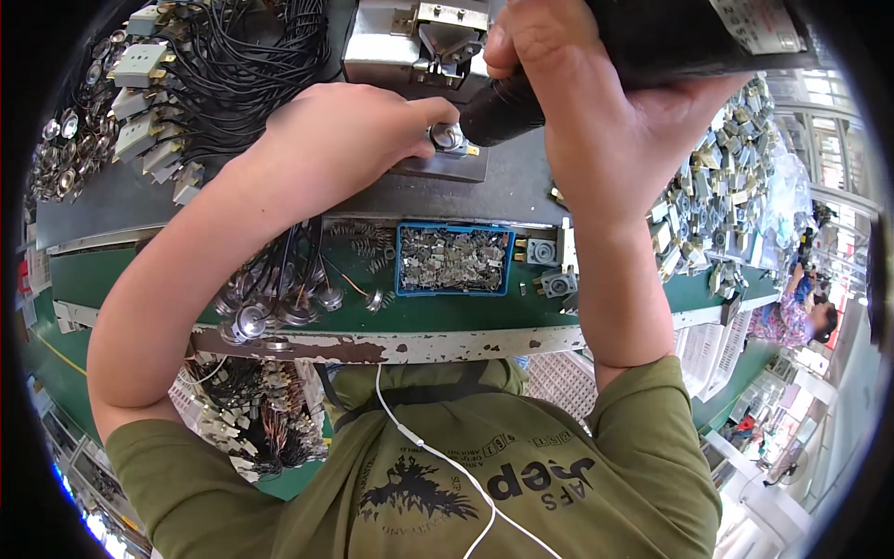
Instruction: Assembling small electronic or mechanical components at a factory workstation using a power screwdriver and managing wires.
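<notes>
My left hand (pixel 358 126) reaches to the bench's middle, fingers closed around a small round metal part (pixel 448 138) with a brass tab. That part rests at a metal block (pixel 456 168). In my right hand (pixel 610 121) is a black power screwdriver (pixel 680 42), gripped around its body and tilted. Its tapered nose points down-left and ends right beside the round part; whether the tip touches it I cannot tell. A metal fixture (pixel 442 42) stands just behind my left hand.
Grey blocks on black cables (pixel 251 65) are heaped at the left, beside silver round parts (pixel 70 130). A blue tray (pixel 400 265) of small metal pieces sits near the front edge. Many grey-white blocks (pixel 722 196) pile up at the right. A person (pixel 792 312) is far right.
</notes>
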The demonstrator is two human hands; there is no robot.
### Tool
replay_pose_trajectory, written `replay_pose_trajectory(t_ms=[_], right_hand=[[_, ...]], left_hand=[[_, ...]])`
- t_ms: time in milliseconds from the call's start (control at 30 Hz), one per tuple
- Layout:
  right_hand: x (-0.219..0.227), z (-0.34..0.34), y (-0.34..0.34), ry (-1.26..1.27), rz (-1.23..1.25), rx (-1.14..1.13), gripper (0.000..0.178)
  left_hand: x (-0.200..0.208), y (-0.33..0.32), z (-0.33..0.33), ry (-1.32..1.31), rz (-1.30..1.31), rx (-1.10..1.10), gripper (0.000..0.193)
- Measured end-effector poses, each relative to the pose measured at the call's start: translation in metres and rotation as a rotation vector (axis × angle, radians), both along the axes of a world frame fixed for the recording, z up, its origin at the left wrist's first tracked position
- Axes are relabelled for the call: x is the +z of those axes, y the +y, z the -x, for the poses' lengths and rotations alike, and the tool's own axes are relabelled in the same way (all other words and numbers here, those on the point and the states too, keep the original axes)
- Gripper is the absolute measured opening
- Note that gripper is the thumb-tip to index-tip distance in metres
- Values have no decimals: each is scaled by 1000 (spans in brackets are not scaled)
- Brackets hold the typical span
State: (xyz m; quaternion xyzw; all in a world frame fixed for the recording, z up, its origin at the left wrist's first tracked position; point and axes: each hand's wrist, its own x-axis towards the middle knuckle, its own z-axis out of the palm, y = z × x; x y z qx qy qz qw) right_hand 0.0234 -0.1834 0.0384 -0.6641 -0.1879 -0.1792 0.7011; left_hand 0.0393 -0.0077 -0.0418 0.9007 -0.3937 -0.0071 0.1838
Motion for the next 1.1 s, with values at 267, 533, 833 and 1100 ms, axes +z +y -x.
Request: replay_pose_trajectory(t_ms=[267, 533, 833, 1100], right_hand=[[-5, -18, -36, -149, 12, 29, 19], [12, -12, -48, -212, 114, -10, 20], [46, -7, -103, -250, -260, 158, 23], [36, -7, 2, -53, -238, -480, 25]], left_hand=[[23, -15, 19, -422, -2, -36, 30], [6, -35, 67, -61, -440, -443, 9], [10, -37, 68, -6, -199, -356, 9], [18, -29, 60, 92, 61, -383, 13]])
